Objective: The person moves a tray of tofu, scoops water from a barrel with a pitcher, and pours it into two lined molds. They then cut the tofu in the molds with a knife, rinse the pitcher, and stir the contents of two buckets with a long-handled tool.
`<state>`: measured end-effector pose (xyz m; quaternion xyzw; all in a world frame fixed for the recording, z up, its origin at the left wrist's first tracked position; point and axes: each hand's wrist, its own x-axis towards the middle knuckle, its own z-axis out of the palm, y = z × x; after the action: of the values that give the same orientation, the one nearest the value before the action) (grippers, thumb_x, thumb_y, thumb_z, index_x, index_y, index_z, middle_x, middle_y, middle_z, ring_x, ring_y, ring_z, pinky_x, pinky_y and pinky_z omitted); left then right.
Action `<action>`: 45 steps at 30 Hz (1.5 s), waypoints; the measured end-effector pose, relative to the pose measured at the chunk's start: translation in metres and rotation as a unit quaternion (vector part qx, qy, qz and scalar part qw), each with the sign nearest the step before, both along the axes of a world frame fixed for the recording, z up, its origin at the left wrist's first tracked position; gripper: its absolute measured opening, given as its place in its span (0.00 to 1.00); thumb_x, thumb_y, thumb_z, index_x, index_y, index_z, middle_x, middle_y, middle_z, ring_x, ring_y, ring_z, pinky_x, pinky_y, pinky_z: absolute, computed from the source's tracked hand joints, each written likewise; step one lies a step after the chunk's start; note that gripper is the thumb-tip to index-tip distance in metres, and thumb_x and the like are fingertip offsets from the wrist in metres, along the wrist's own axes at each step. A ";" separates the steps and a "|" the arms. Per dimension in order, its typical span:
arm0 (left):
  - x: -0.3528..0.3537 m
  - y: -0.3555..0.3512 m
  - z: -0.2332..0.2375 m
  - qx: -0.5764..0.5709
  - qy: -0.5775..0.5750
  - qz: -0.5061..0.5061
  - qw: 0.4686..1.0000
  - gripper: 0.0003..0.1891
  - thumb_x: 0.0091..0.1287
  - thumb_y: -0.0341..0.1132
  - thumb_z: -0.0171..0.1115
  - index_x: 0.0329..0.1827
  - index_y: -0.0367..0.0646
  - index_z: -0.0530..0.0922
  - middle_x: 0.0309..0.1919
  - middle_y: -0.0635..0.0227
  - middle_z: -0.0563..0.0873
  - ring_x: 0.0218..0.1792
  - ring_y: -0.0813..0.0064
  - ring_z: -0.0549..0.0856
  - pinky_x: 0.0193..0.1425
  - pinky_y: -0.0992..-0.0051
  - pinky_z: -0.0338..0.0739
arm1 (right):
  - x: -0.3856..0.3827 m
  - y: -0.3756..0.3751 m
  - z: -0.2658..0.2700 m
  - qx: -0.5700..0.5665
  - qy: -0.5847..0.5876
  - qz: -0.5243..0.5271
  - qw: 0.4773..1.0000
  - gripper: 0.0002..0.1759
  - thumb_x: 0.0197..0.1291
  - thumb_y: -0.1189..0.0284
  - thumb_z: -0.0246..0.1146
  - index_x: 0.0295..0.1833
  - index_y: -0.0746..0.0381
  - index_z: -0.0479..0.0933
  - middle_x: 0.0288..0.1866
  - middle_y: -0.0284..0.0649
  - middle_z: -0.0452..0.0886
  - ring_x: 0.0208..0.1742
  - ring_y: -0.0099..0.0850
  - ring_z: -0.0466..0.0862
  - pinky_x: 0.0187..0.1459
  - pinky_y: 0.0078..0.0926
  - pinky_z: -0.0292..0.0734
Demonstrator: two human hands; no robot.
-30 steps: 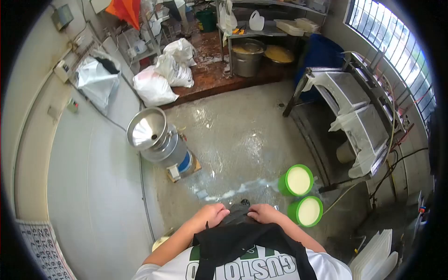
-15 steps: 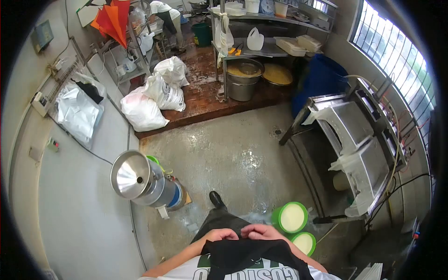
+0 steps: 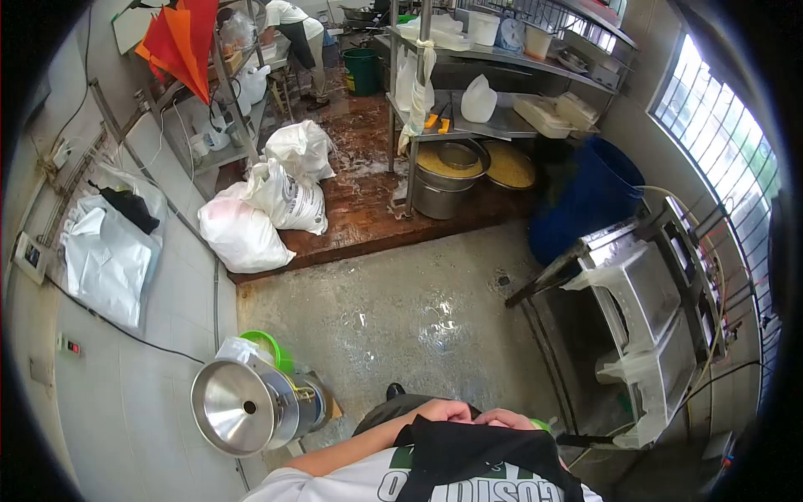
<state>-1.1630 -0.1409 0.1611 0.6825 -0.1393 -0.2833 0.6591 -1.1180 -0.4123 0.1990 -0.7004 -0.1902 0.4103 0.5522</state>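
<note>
Left hand [image 3: 445, 411]: held low in front of the waist, at the far edge of the black apron [image 3: 485, 452].
Right hand [image 3: 508, 419]: held just beside the left, at the same edge, partly hidden by the cloth.
Fingers [image 3: 459, 410]: curled inward on both hands; whether cloth is gripped between them cannot be told.
Apron: worn over a white shirt [image 3: 351, 473] with green and dark print.
Boot [image 3: 395, 390]: seen beyond the left hand, set on the wet floor [image 3: 376, 309].
Machine: topped by a wide metal funnel [image 3: 219, 402], placed to the left, with a green bucket [image 3: 283, 358] partly hidden behind it.
Sacks [image 3: 251, 234]: grouped on the raised red floor [image 3: 355, 238].
Shelf [image 3: 505, 124]: a white jug [image 3: 479, 100] is carried on it; a large pot [image 3: 438, 199] is kept below.
Barrel [image 3: 577, 205]: blue, placed near the right wall.
Co-worker [image 3: 293, 33]: seen bent over in the far background.
</note>
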 end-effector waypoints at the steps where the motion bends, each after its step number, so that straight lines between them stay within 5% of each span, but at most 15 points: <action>1: 0.004 0.011 -0.005 -0.007 0.005 0.013 1.000 0.12 0.76 0.43 0.68 0.48 0.43 0.83 0.36 0.74 0.85 0.39 0.82 0.81 0.47 0.75 0.77 | 0.016 0.015 -0.004 0.001 0.004 -0.001 1.000 0.22 0.80 0.57 0.63 0.63 0.66 0.84 0.56 0.41 0.89 0.62 0.31 0.86 0.67 0.32 0.77; 4: 0.010 0.041 0.001 0.011 0.017 0.033 0.999 0.12 0.76 0.43 0.67 0.49 0.43 0.82 0.38 0.73 0.86 0.41 0.81 0.82 0.48 0.75 0.78 | 0.067 0.062 0.006 -0.003 -0.046 0.136 0.990 0.18 0.78 0.61 0.65 0.60 0.65 0.85 0.53 0.42 0.88 0.56 0.30 0.87 0.60 0.31 0.79; 9: 0.057 0.069 0.009 0.103 0.079 0.102 0.986 0.15 0.73 0.45 0.70 0.50 0.43 0.83 0.41 0.61 0.89 0.45 0.73 0.87 0.49 0.72 0.79 | 0.122 0.088 -0.012 -0.050 -0.066 0.113 0.990 0.19 0.75 0.61 0.68 0.59 0.64 0.85 0.49 0.42 0.90 0.50 0.32 0.89 0.53 0.31 0.83; 10: 0.067 0.072 0.006 0.145 0.045 0.135 0.979 0.17 0.72 0.47 0.70 0.49 0.41 0.84 0.41 0.55 0.89 0.45 0.62 0.89 0.49 0.67 0.81 | 0.135 0.092 -0.016 -0.077 -0.101 0.089 0.988 0.19 0.75 0.61 0.68 0.59 0.64 0.85 0.47 0.43 0.90 0.48 0.32 0.89 0.52 0.32 0.83; 11: 0.074 0.074 0.003 0.146 0.048 0.140 0.978 0.17 0.72 0.47 0.70 0.49 0.41 0.84 0.41 0.55 0.89 0.45 0.62 0.89 0.49 0.67 0.81 | 0.146 0.094 -0.017 -0.103 -0.136 0.064 0.983 0.18 0.74 0.61 0.68 0.59 0.63 0.85 0.45 0.45 0.90 0.46 0.32 0.89 0.50 0.32 0.84; 14: 0.093 0.090 -0.019 0.382 -0.244 0.194 0.870 0.19 0.71 0.47 0.71 0.52 0.40 0.86 0.48 0.50 0.89 0.51 0.46 0.87 0.53 0.56 0.84 | 0.185 0.099 -0.022 -0.131 -0.130 0.071 0.980 0.19 0.73 0.61 0.68 0.59 0.63 0.85 0.46 0.47 0.91 0.46 0.37 0.90 0.51 0.34 0.84; 18: 0.124 0.092 -0.012 0.437 -0.274 0.214 0.829 0.20 0.70 0.46 0.72 0.55 0.39 0.86 0.49 0.51 0.89 0.53 0.47 0.87 0.54 0.57 0.84 | 0.251 0.101 -0.049 -0.121 -0.236 0.146 0.953 0.20 0.74 0.59 0.67 0.60 0.64 0.85 0.50 0.50 0.91 0.52 0.49 0.91 0.54 0.41 0.85; 21: 0.161 0.068 -0.002 0.413 -0.164 0.245 0.862 0.19 0.72 0.45 0.71 0.56 0.38 0.86 0.49 0.50 0.88 0.53 0.48 0.88 0.55 0.58 0.84 | 0.315 0.100 -0.051 -0.093 -0.218 0.215 0.948 0.22 0.74 0.58 0.66 0.60 0.63 0.84 0.54 0.53 0.89 0.56 0.53 0.89 0.58 0.44 0.83; 29: 0.258 0.005 0.017 0.351 -0.078 0.413 0.837 0.17 0.76 0.42 0.68 0.55 0.35 0.85 0.43 0.52 0.88 0.38 0.60 0.89 0.46 0.65 0.83 | 0.453 0.077 -0.041 -0.094 -0.243 0.231 0.937 0.23 0.74 0.56 0.64 0.61 0.63 0.84 0.59 0.53 0.88 0.60 0.53 0.87 0.62 0.45 0.81; 38: 0.295 -0.008 0.010 0.238 0.124 0.530 0.805 0.13 0.74 0.42 0.68 0.50 0.40 0.88 0.39 0.53 0.91 0.38 0.61 0.91 0.48 0.65 0.85 | 0.495 0.067 -0.050 -0.082 -0.199 0.246 0.945 0.22 0.75 0.57 0.66 0.64 0.62 0.83 0.56 0.52 0.89 0.58 0.49 0.89 0.60 0.42 0.83; 41: 0.322 0.019 0.002 0.318 -0.011 0.456 0.831 0.12 0.76 0.39 0.66 0.52 0.41 0.87 0.40 0.52 0.91 0.40 0.55 0.91 0.49 0.62 0.86 | 0.500 0.073 -0.060 -0.077 -0.227 0.229 0.943 0.22 0.75 0.58 0.66 0.63 0.62 0.84 0.56 0.52 0.89 0.58 0.49 0.89 0.60 0.41 0.83; 45: 0.356 0.057 -0.005 0.345 -0.132 0.407 0.835 0.12 0.79 0.39 0.62 0.53 0.42 0.85 0.36 0.55 0.90 0.37 0.60 0.91 0.44 0.62 0.84 | 0.505 0.081 -0.043 -0.077 -0.221 0.180 0.956 0.22 0.75 0.58 0.65 0.61 0.64 0.84 0.56 0.53 0.89 0.58 0.52 0.88 0.60 0.43 0.82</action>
<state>-0.8071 -0.0838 0.1557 0.8916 0.1728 0.0735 0.4120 -0.6134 -0.3317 0.1558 -0.7681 -0.3979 0.3514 0.3580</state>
